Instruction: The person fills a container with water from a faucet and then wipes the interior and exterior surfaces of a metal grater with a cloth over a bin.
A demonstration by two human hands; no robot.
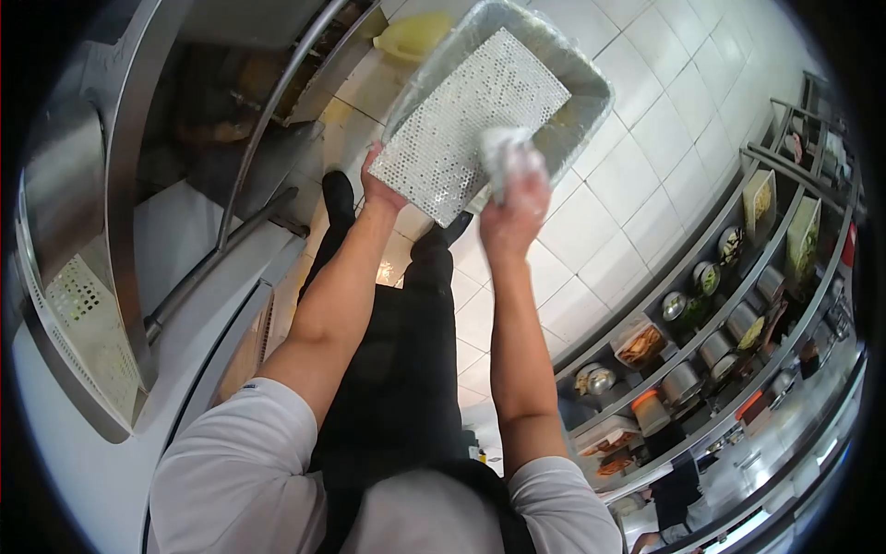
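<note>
A flat metal sheet covered in small round holes (471,120) slants over a grey plastic tub (591,115) on the floor. My left hand (383,185) is closed around the sheet's near left edge and holds it tilted. Over the sheet's right side, my right hand (519,208) grips a crumpled white cloth (506,148) pressed close to the holed surface. Motion blurs the cloth and the fingers a little. A clear plastic liner shows along the tub's rim.
White floor tiles (646,194) surround the tub. A yellow plastic container (413,37) lies left of it. Steel equipment with a long bar handle (268,120) stands at left. Along the right, shelves hold metal pots (681,380) and food trays (639,342). My shoes (339,196) are just below the tub.
</note>
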